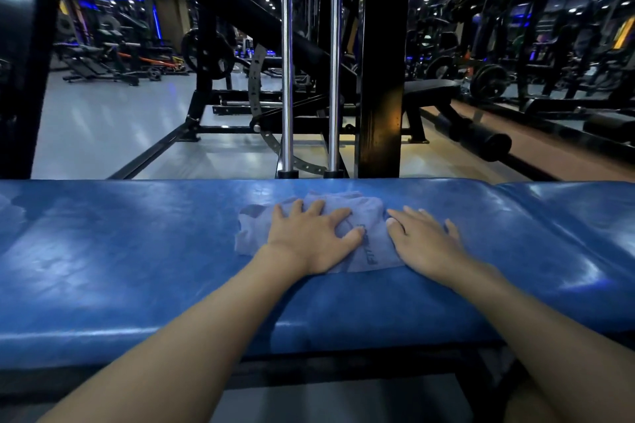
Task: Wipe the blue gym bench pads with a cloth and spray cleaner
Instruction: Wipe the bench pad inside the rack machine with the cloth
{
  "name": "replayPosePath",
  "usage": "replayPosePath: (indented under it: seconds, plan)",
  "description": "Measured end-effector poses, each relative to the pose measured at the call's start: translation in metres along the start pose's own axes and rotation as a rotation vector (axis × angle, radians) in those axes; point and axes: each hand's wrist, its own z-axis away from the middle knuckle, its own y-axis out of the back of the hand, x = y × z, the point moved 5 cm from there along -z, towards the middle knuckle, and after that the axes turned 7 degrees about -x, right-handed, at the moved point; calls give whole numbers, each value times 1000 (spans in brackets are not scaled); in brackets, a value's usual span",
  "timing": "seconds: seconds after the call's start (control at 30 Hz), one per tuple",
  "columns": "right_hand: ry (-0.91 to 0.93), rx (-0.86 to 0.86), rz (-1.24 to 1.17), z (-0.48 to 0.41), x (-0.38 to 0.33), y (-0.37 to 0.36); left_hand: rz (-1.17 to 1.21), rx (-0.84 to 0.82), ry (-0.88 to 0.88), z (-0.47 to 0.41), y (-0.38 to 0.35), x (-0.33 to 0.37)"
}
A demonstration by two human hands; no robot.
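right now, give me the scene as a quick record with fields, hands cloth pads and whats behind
left hand: flat on the cloth, fingers spread
right hand: flat, fingers straight, at the cloth's right edge
cloth: grey-blue, crumpled, lying on the pad near its middle
pad: blue, glossy, runs across the view
second pad: blue, butts against the first on the right
behind: two chrome rods and a black post, upright just past the pad

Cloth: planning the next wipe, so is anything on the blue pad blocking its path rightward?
Only the person's own right hand, flat at the right edge of the cloth; beyond it the blue pad shows nothing. The left hand presses the cloth.
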Motion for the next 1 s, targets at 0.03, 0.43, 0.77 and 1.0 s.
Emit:
replayPosePath:
  seconds: [0.03,0.43,0.77,1.0]
  plan:
    - [4,1,10,-1,-1,-1,-1,9,3,1,0,-5]
    - [121,-30,104,3,-40,1,-32,-12,27,17,3,-59]
    - [178,-149,169,2,-72,-13,-46,-35,72,36,6,-115]
    - [278,-186,192,8,-108,-27,-42,-31,95,49,9,-153]
